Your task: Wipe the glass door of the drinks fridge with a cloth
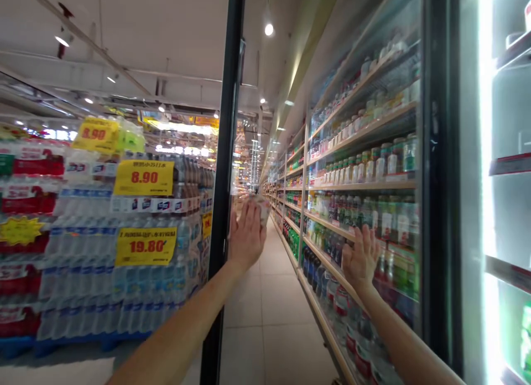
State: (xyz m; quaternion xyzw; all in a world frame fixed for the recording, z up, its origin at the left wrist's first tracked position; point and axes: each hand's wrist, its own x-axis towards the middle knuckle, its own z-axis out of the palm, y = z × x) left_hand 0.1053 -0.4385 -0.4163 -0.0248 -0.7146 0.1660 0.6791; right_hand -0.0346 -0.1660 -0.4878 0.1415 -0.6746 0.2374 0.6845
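A glass door [286, 296] with a dark frame stands open in front of me. My left hand [246, 235] lies with its fingers stretched up against the pane, near the frame's left upright. Under its fingers is a pale, crumpled cloth [262, 208], mostly covered by the hand. My right hand [360, 258] is raised at the right part of the pane. Its fingers are parted and nothing shows in them. Whether that palm touches the glass I cannot tell.
Left of the door rise stacked packs of bottled water [83, 263] with yellow price signs [144, 177]. Shelves of drinks [369, 169] show in the glass, perhaps partly as a reflection. At the far right is a lit fridge interior [514, 208] with shelf edges.
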